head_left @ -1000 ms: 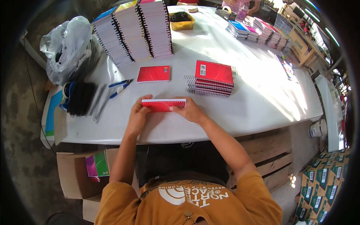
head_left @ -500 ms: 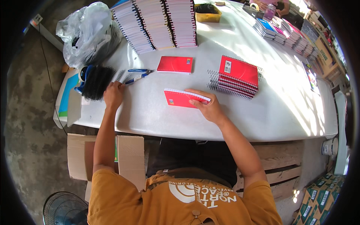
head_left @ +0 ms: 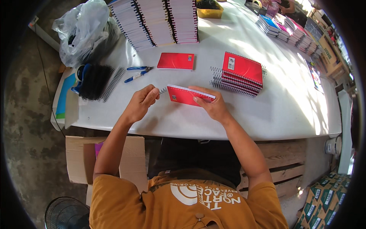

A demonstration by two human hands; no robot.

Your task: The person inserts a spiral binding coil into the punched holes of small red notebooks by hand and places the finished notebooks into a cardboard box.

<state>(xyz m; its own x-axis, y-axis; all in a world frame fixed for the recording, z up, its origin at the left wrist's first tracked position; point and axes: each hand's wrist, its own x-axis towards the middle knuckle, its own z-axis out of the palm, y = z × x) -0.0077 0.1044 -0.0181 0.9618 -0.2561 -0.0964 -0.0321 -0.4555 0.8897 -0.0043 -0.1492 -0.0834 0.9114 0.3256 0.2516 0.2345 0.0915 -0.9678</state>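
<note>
My right hand (head_left: 214,105) grips a red notebook (head_left: 186,97) by its right end, thumb on the cover, with the punched edge facing up and away. Closed around a dark spiral binding coil (head_left: 163,90), my left hand (head_left: 143,100) is just left of the notebook; the coil's free end points at the punched edge's left corner. Most of the coil is hidden in my fist. Beyond the notebook lies another red notebook (head_left: 176,61). Blue-handled pliers (head_left: 136,75) rest on the table near a bundle of black coils (head_left: 98,82).
To the right stands a pile of red spiral notebooks (head_left: 242,74) with coil ends sticking out. Tall stacks of bound books (head_left: 158,23) and a plastic bag (head_left: 82,32) occupy the far side. A yellow tub (head_left: 209,13) sits behind; a cardboard box (head_left: 131,160) is below the table edge.
My left hand has moved right from the coil bundle to beside the notebook, bringing a coil with it. My right hand still holds the notebook in nearly the same place.
</note>
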